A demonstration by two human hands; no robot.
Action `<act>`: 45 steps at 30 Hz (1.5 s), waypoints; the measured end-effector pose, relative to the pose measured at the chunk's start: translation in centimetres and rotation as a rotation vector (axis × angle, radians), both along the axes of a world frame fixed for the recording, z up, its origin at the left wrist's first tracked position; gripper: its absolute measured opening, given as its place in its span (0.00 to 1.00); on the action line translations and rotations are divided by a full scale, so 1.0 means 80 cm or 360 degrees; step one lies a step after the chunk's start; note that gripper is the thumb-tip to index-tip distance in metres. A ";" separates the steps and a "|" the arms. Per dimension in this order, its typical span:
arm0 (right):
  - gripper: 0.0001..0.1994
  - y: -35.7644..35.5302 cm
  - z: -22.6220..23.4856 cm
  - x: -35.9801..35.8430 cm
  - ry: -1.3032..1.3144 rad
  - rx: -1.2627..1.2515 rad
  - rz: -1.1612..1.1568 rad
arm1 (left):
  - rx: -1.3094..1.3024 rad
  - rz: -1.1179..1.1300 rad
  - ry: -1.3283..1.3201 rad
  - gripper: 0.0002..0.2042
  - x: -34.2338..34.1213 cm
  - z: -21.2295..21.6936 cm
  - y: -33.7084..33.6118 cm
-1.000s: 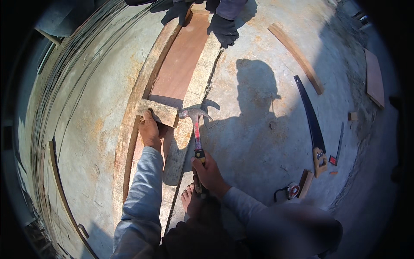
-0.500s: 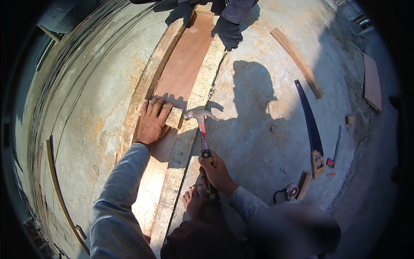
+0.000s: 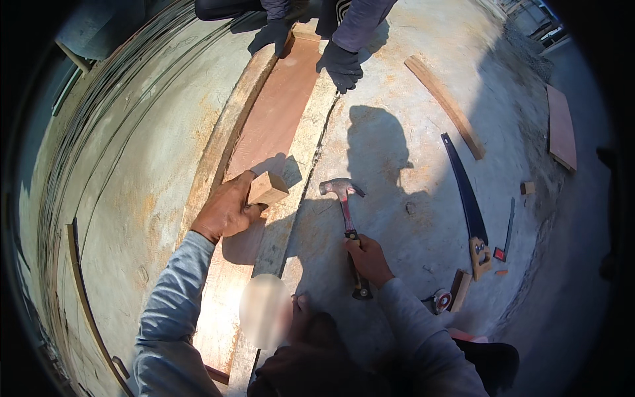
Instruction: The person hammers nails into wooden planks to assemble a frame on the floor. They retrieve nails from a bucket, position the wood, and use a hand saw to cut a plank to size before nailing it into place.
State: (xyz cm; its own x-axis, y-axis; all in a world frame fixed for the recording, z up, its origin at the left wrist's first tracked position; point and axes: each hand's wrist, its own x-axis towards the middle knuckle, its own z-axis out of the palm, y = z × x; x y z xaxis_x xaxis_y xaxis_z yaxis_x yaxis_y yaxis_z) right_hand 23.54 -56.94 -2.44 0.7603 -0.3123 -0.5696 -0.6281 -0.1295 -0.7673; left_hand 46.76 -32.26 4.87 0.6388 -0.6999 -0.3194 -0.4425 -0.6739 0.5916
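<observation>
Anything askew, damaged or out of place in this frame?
Nothing stands out. The left hand holds a small wood block on the long reddish board; the right hand grips a claw hammer. A handsaw lies flat nearby.

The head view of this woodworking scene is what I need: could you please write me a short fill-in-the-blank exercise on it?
1. The right hand grips a claw ____ by its handle.
2. The left hand holds a small wooden ____ on the long plank.
3. The handsaw lies on the ____ floor.

Missing words: hammer; block; concrete.
</observation>
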 end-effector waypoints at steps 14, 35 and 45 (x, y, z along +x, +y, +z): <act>0.20 -0.376 0.107 -0.162 0.0895 -0.1284 0.1139 | 0.0029 0.0462 -0.0464 0.37 -0.072 -0.065 -0.032; 0.32 -0.383 -0.006 -0.370 0.0147 -0.1378 0.0828 | 0.0260 0.0750 -0.0453 0.39 -0.128 -0.040 -0.059; 0.21 -0.444 -0.051 -0.389 0.0266 -0.1721 0.0497 | 0.0319 0.0787 -0.0291 0.28 -0.139 -0.031 -0.030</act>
State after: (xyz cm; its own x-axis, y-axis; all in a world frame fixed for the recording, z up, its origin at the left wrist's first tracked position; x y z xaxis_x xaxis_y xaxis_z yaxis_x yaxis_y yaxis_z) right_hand -7.59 -92.47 -6.53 0.8309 -0.5119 -0.2183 -0.5362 -0.8414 -0.0680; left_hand 35.65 -34.70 2.41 0.9329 -0.2401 -0.2684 -0.1287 -0.9184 0.3742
